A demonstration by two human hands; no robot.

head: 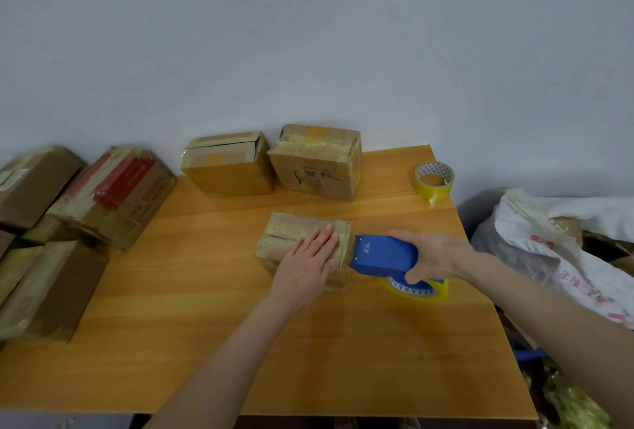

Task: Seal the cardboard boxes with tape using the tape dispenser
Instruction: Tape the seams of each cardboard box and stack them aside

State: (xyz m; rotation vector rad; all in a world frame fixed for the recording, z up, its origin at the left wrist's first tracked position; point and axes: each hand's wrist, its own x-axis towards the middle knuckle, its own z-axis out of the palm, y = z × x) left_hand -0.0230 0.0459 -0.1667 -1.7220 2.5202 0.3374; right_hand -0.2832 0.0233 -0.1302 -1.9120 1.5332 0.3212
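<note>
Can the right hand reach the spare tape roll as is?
Probably yes: only open table between right hand and spare tape roll. But it grips the dispenser, so it can't take it.

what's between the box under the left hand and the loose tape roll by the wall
Nothing: just bare table between the box and the tape roll, in the head view.

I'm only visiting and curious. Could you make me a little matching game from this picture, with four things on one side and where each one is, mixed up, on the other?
1. left hand
2. tape dispenser
3. spare tape roll
4. red-printed box

A. near the table's far right corner
B. gripped by the right hand
C. far left, leaning on other boxes
D. flat on the small box

Pairs: 1-D, 2-B, 3-A, 4-C
</note>
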